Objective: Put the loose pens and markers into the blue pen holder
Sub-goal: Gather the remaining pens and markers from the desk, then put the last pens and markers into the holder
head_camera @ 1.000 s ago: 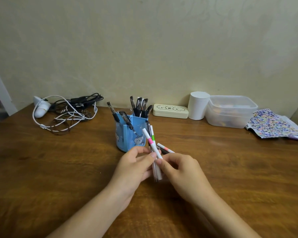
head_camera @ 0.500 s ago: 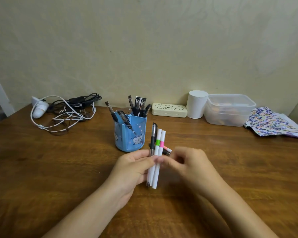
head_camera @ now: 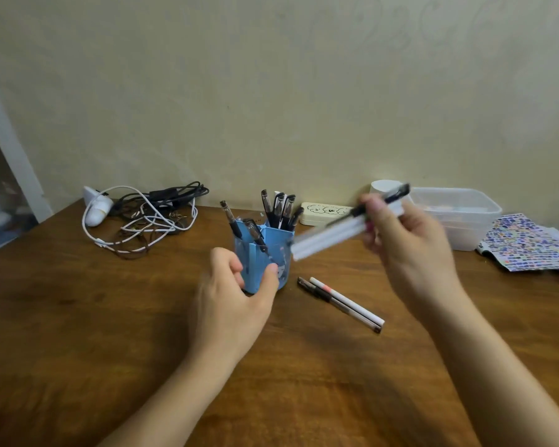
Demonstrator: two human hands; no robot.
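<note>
Above the brown wooden table, the raised right hand grips a blurred bundle of white markers and a black pen, and the left hand curls round the blue plastic pen holder standing mid-table. Just right of the holder, a white pink-banded marker and a dark pen lie side by side.

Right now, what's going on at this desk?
A person is tidying pens. The right hand holds a bundle of pens and markers, tilted towards the holder, which already has several pens standing in it. The left hand wraps around the holder's front, seemingly to steady it. The image is blurred here. A pen and a marker lie side by side on the table, not yet picked up.
</note>
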